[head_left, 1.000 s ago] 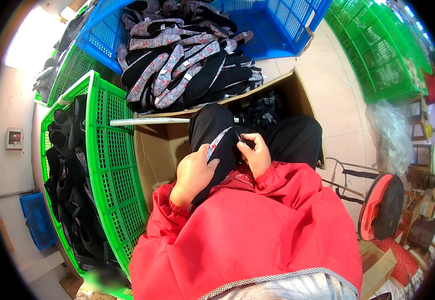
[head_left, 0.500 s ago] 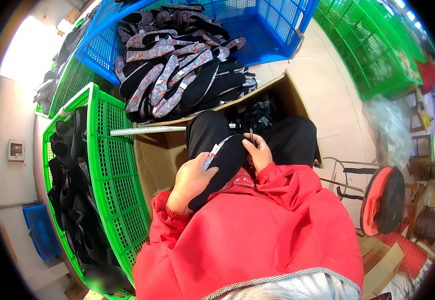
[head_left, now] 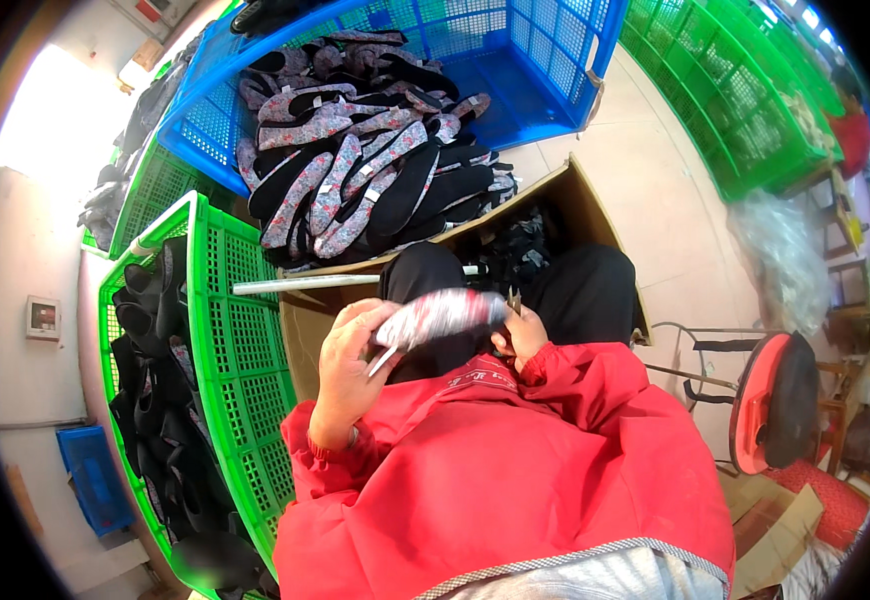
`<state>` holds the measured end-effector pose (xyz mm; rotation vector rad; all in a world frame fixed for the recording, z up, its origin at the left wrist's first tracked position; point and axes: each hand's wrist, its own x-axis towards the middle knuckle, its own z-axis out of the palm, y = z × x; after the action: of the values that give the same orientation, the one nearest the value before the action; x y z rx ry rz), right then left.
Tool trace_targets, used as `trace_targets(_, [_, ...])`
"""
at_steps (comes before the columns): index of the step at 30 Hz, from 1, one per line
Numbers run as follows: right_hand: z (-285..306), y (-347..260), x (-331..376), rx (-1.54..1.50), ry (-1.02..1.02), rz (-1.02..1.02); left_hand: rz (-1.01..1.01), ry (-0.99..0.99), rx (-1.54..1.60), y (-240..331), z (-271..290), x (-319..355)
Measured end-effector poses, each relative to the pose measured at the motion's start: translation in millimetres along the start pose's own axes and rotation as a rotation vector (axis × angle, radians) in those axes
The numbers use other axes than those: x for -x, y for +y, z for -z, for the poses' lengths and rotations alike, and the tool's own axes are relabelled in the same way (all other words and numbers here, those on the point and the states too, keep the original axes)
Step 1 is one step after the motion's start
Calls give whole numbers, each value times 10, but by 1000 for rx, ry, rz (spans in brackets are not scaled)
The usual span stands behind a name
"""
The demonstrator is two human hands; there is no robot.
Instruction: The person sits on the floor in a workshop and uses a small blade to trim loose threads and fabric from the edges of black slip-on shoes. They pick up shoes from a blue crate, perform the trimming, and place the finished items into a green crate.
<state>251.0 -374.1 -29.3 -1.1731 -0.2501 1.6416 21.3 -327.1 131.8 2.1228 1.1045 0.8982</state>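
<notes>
Between the person's hands, over the dark-trousered lap (head_left: 590, 295), I see a floral slipper (head_left: 440, 316), blurred. The left hand (head_left: 345, 362) pinches its left end, a white strip (head_left: 383, 360) hanging just beside the fingers. Near its right end, the right hand (head_left: 525, 336) grips a small metal tool (head_left: 514, 300), tips upward; whether that hand touches the slipper, I can't tell.

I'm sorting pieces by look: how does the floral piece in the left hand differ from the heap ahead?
The floral piece is single; the heap has many overlapping pieces. The floral piece is held up in the left hand; the heap lies piled. Both show floral patterning.
</notes>
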Motion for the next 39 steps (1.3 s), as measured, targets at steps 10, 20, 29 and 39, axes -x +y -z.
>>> trace_targets(10, [-102,-152,82,-39,-224,-80,-147,56,650,-661,-420,31])
trace_targets(20, [-105,-140,91,-165,-293,-93,85,-402,623,-904,-260,49])
trace_targets(29, [-109,133,-15,-6,-185,-43,217,-616,613,-992,-188,-120])
trace_targets(39, [-110,85,31,-25,-259,14,389,-674,213,-422,-277,-382])
